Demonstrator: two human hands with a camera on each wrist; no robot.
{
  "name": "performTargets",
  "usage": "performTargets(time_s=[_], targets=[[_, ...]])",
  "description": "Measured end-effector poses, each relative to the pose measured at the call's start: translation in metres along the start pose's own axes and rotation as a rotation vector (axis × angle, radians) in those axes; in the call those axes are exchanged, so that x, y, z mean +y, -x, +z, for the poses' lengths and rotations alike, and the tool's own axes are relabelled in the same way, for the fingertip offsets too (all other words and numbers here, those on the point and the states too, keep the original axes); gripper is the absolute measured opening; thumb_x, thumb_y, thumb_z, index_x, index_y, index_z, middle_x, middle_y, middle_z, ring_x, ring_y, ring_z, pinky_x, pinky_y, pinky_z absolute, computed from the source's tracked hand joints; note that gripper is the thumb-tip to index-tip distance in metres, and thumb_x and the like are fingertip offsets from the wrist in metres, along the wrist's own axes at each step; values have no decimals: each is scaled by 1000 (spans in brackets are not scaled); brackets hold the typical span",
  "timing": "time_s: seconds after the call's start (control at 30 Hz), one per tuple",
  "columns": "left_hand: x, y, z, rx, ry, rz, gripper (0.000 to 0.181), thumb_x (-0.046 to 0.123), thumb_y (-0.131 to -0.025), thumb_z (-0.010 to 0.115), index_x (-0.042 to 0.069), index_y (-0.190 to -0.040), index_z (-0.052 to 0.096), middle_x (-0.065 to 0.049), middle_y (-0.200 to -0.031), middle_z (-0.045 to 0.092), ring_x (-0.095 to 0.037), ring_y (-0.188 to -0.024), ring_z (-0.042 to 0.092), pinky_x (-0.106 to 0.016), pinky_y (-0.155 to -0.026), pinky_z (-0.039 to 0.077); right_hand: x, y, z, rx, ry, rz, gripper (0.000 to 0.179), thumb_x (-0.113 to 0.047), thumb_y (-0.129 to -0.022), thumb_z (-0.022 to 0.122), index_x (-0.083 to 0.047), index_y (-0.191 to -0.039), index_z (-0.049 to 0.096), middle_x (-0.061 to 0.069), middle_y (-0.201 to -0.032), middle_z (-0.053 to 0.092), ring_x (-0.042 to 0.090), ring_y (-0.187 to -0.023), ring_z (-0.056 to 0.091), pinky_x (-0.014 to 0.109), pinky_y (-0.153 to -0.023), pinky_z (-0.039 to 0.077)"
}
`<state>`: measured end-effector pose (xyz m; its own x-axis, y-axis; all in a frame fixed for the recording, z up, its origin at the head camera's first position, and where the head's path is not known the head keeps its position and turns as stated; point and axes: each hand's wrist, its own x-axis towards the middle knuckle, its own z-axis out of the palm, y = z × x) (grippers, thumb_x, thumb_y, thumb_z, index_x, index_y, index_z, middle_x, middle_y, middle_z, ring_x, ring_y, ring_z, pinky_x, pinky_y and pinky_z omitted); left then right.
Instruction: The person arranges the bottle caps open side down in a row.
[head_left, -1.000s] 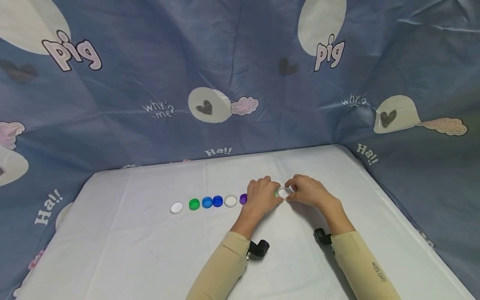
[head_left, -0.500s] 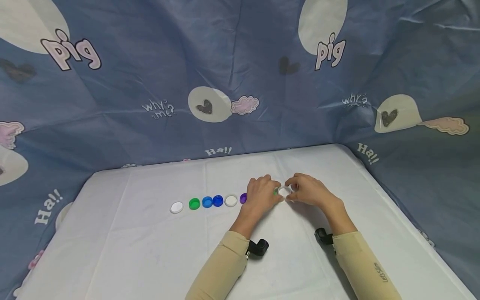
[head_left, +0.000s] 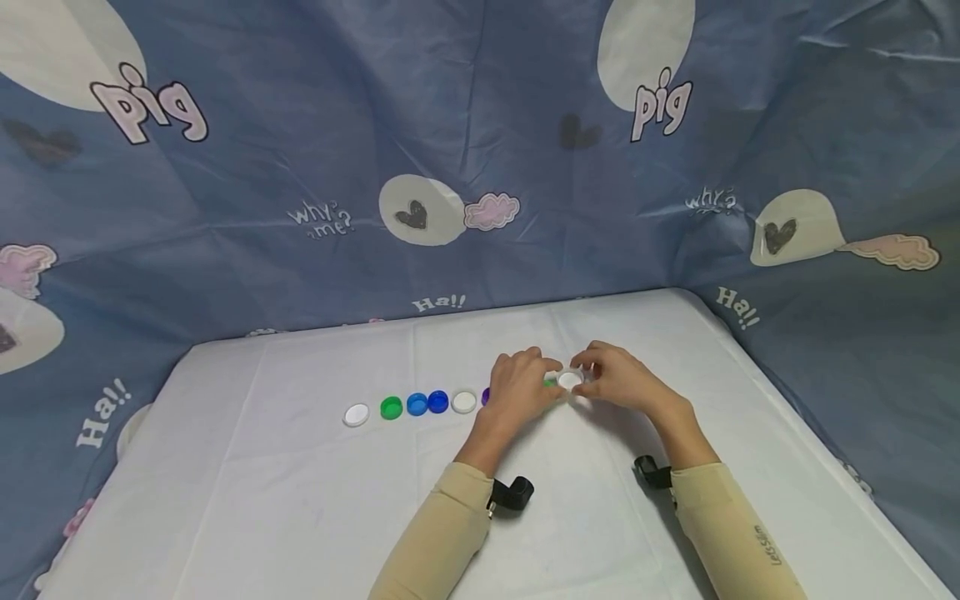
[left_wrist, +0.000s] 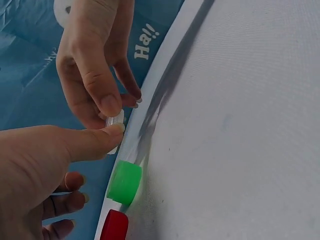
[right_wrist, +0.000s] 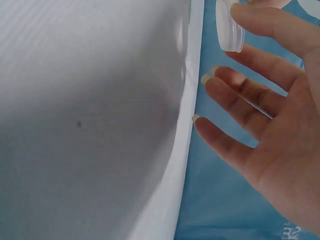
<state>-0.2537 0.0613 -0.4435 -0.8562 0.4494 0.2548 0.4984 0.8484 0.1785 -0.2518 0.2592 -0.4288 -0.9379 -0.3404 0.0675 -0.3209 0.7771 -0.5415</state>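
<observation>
Both hands hold one white bottle cap [head_left: 570, 380] between them, at the right end of a row of caps. My left hand [head_left: 519, 387] pinches its left side, the thumb lying along the cap in the left wrist view. From the right, my right hand [head_left: 618, 379] grips the same cap between thumb and forefinger; its other fingers are spread in the right wrist view. Just below the held cap, the left wrist view has a green cap [left_wrist: 124, 183] and a red cap [left_wrist: 115, 226]. In the head view my left hand hides the red one.
Leftward along the white table [head_left: 300, 517] run a partly covered purple cap [head_left: 485, 396], a white cap [head_left: 464, 402], a dark blue cap [head_left: 438, 402], a light blue cap [head_left: 417, 404], another green cap [head_left: 391, 407] and another white cap [head_left: 356, 415]. A patterned blue cloth [head_left: 525, 267] hangs behind.
The held white cap and both hands have shifted slightly upward in the head view. Both hands keep their hold on the cap; the row of caps stays in place.
</observation>
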Motion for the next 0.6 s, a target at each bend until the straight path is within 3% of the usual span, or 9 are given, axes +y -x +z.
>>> performTargets(time_s=[0.23,0.47,0.6], targets=[[3,2,-2,17,-67,9,43,53,-83,74,36,-122,70,9,-96,65,-12,-83,61,-32,-79,42,3,2,-3,-2,-143,20,24,-23,-83,78,-10,-103,74,5,-99,62,17,-82,55,30,-70,46],[2,1,0,158,-148,59,31,52,-82,75,39,-110,76,11,-88,68,-11,-80,62,-33,-81,42,1,5,-8,-39,-226,67,18,-33,-89,73,-17,-97,75,2,-103,64,20,-94,57,34,-81,46],[2,1,1,190,-180,73,29,53,-82,73,40,-108,76,13,-91,71,-10,-82,63,-32,-81,42,1,5,-9,-63,-240,94,20,-36,-90,71,-17,-97,75,1,-103,64,20,-98,58,35,-85,45]])
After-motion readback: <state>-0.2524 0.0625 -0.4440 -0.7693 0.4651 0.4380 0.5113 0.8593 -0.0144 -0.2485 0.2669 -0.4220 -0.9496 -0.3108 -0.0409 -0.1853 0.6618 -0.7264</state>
